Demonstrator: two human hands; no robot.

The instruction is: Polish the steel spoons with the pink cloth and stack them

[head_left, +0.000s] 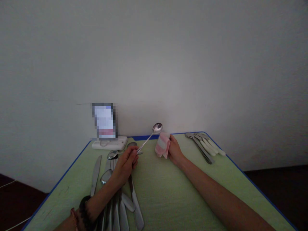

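Note:
In my left hand [127, 161] is a long-handled metal spoon [157, 128], gripped by its handle, with the bowl raised toward the wall. My right hand [176, 150] holds a folded pink and white cloth [163, 146], close to the spoon's bowl but seemingly apart from it. Beneath my left forearm lies a spread of metal cutlery, with a table knife [96, 173] at its left side and a spoon [106, 176] beside it. My left hand and arm hide part of this spread.
Spoons [198, 147] and white-handled forks [209, 146] lie together at the table's back right. A phone with a blurred screen [104, 120] stands on a white power bank or similar block [109, 143] at the back left. The green table [166, 195] has a blue edge and meets a wall [154, 64].

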